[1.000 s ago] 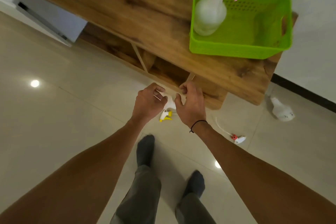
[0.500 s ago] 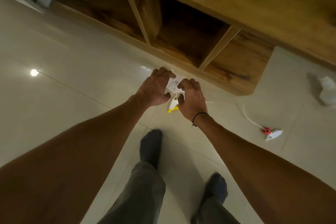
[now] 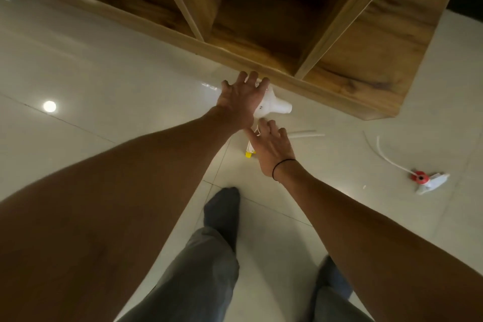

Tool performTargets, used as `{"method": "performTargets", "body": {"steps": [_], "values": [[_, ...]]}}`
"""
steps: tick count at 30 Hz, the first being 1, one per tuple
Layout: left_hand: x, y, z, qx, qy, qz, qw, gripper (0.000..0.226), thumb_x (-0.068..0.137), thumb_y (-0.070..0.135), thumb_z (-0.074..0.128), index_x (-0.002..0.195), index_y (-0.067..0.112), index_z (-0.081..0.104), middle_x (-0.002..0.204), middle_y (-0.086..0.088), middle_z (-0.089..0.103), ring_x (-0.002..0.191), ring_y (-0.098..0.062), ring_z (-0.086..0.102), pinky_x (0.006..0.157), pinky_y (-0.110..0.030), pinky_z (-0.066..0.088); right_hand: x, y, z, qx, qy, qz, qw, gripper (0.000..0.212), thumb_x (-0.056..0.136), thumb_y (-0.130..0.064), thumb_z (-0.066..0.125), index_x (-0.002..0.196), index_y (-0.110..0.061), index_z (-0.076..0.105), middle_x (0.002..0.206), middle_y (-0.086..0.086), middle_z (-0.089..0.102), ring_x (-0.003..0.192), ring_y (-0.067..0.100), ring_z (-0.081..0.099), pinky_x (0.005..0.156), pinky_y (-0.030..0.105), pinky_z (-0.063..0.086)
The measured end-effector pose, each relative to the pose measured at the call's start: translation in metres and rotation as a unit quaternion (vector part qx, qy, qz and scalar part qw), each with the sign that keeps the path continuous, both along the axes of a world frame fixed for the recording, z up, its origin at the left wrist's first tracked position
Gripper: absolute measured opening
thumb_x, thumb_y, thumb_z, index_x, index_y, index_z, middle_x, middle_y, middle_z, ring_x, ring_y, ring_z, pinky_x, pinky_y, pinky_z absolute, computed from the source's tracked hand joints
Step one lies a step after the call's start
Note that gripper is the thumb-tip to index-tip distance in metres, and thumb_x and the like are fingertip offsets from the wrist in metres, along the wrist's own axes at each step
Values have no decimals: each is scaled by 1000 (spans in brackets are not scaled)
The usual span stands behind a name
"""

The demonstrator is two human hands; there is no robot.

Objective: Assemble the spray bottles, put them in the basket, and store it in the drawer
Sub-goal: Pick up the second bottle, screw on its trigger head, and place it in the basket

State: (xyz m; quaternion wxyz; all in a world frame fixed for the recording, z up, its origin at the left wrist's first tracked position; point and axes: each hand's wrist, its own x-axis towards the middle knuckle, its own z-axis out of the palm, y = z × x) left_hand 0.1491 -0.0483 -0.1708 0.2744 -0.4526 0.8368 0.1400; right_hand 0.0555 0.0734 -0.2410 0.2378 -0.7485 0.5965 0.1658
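My left hand [image 3: 241, 102] spreads open fingers over the white bottle [image 3: 273, 107] lying on the floor, neck pointing right. My right hand [image 3: 271, 149], also open, covers the yellow sprayer [image 3: 249, 153] below.

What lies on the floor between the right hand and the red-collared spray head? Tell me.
In the head view, between the right hand and the red-collared white spray head: a loose white tube and the head's own curved dip tube; otherwise bare tile.
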Motion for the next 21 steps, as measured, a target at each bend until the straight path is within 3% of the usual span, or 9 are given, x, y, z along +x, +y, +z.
{"method": "performTargets", "body": {"steps": [7, 10, 15, 21], "values": [[8, 9, -16, -45, -19, 37, 998, 102, 69, 45, 90, 148, 12, 34, 143, -16, 41, 131, -34, 45, 95, -50, 52, 2, -3, 7, 2, 11, 50, 999, 81, 75, -4, 71, 146, -27, 40, 143, 18, 41, 120, 37, 45, 89, 49, 51], [23, 12, -4, -29, 6, 76, 997, 112, 59, 59, 91, 144, 13, 35, 138, -16, 44, 124, -34, 49, 87, -45, 54, -6, -1, 19, 9, -1, 20, 1000, 87, 75, 1, 69, 149, -28, 35, 142, 21, 39, 119, 38, 46, 90, 50, 52], [43, 27, 40, -10, 10, 135, 991, 123, 57, 63, 90, 148, 12, 26, 132, -16, 51, 118, -36, 57, 89, -46, 54, -24, -2, 68, 12, -22, -31, 999, 85, 70, 9, 68, 145, -20, 41, 133, 24, 42, 113, 41, 50, 85, 50, 54], [56, 51, 122, 6, 34, 172, 985, 125, 55, 59, 93, 147, 12, 23, 125, -14, 60, 112, -35, 66, 90, -44, 58, -38, -6, 160, -8, -70, -78, 994, 87, 71, 15, 66, 148, -15, 38, 137, 23, 37, 111, 37, 49, 89, 45, 57]]}}
